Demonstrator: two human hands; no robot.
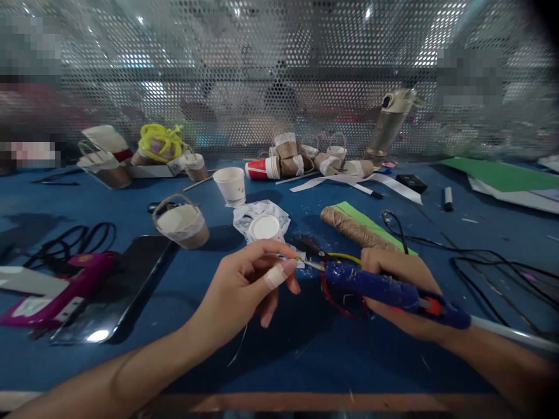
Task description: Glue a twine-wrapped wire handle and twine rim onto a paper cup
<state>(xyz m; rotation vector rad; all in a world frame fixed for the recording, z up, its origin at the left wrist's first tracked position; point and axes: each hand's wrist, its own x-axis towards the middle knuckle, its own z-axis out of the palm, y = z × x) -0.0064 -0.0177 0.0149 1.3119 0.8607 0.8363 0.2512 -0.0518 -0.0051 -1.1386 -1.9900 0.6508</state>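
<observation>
My right hand (402, 291) is wrapped round a blue glue gun (384, 291) whose metal nozzle points left. My left hand (253, 285), with a plaster on one finger, pinches a small white piece (299, 260) right at the nozzle tip. Just beyond the hands lie a white lid on crumpled plastic (264, 226), red-handled scissors (338, 294) under the gun, and a roll of brown twine (353, 230) on a green sheet.
On the blue table (305, 349): a paper-cup basket with handle (181, 224), a white cup (230, 184), a red cup (262, 169), more twine-wrapped cups, a black phone (117, 288), a pink tool (52, 291), black cables (480, 262), a bottle (391, 125). A perforated metal screen stands behind.
</observation>
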